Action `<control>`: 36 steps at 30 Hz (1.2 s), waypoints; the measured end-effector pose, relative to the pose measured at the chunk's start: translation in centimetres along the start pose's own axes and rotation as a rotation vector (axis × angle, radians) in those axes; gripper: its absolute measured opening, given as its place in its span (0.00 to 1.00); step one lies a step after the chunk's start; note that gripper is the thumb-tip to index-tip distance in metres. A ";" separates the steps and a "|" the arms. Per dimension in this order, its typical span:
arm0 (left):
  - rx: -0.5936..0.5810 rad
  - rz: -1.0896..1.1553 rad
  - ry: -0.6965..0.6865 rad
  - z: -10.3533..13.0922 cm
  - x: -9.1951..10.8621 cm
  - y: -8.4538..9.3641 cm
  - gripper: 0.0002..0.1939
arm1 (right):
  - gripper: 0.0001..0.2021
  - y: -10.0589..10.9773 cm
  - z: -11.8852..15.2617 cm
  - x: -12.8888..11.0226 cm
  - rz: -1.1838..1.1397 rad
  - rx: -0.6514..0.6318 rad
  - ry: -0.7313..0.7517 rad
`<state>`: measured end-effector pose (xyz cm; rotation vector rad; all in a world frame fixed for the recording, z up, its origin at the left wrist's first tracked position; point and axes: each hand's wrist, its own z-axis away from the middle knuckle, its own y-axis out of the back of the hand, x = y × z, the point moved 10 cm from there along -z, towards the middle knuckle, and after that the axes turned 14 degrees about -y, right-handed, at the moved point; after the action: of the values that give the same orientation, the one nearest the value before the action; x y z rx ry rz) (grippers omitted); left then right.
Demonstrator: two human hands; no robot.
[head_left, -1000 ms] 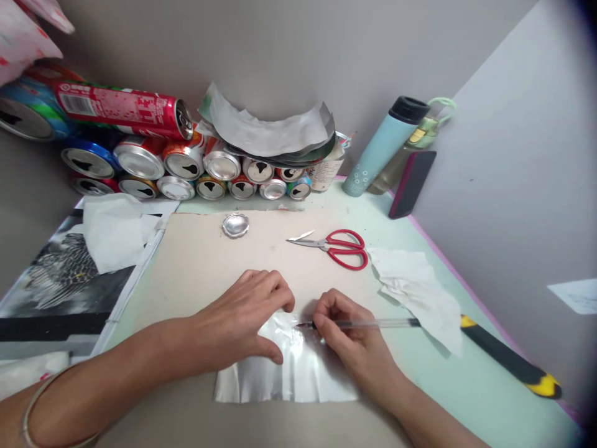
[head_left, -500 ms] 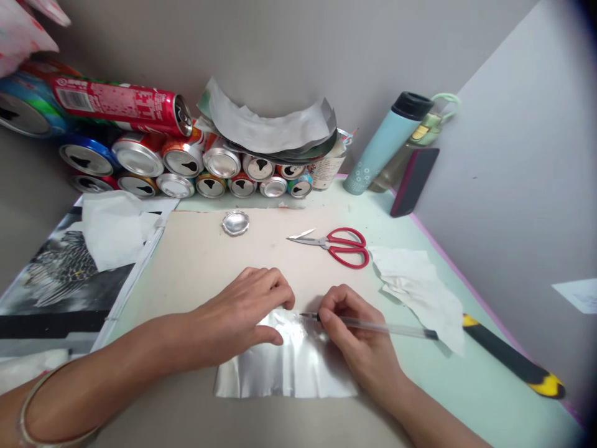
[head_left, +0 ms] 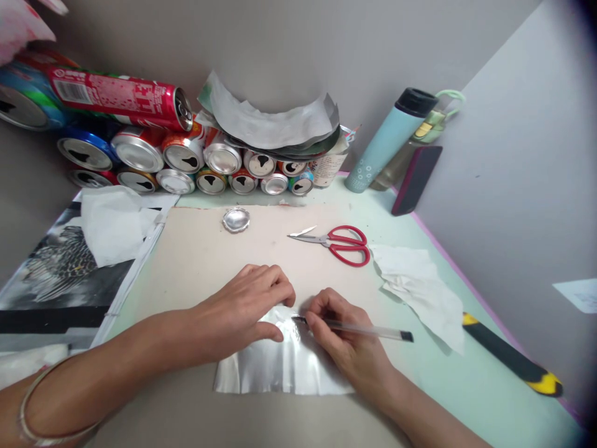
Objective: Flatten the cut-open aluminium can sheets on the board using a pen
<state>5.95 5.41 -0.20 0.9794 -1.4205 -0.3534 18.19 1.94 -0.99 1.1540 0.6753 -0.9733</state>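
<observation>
A thin silver aluminium sheet [head_left: 280, 373] lies on the beige board [head_left: 196, 249] in front of me. Over its upper left part rests my left hand [head_left: 252, 311], fingers bent and thumb held apart, steadying the sheet without gripping it. My right hand [head_left: 345, 336] pinches a clear ballpoint pen [head_left: 368, 328] with a black end cap. The pen's tip meets the sheet's upper part, just right of my left fingers, where the metal looks dented and shiny. Beyond my hands lie a small shaped silver metal piece [head_left: 236, 219] and red-handled scissors [head_left: 345, 244].
Drink cans [head_left: 177, 155] are stacked along the back wall, with curved metal sheets [head_left: 275, 121] on top. A blue bottle [head_left: 387, 143] and a dark phone [head_left: 416, 180] stand back right. Crumpled tissue [head_left: 424, 292] and a black-yellow cutter [head_left: 513, 358] lie right; printed paper [head_left: 60, 267] lies left.
My right hand has slid the pen a short way left across the sheet, nearer my left fingers. My left hand has stayed in place.
</observation>
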 end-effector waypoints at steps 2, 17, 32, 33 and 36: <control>0.005 -0.012 -0.011 -0.1 0.1 0.1 0.22 | 0.09 -0.1 0.0 0.1 0.014 0.006 0.003; 0.040 -0.016 -0.045 0.1 0.1 0.2 0.20 | 0.09 -0.4 0.2 -0.6 0.023 -0.016 0.032; 0.003 -0.005 -0.012 0.1 -0.1 0.0 0.22 | 0.09 -0.6 0.4 -0.3 0.026 -0.037 0.023; 0.006 -0.010 -0.016 0.1 -0.1 0.0 0.22 | 0.09 -0.6 0.3 -0.4 0.023 -0.042 0.027; 0.008 -0.016 -0.025 0.0 0.0 0.0 0.22 | 0.08 -0.7 0.3 -0.8 0.023 -0.051 0.052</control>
<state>5.93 5.41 -0.16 0.9965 -1.4377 -0.3733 17.18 1.83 -0.51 1.1426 0.7229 -0.9045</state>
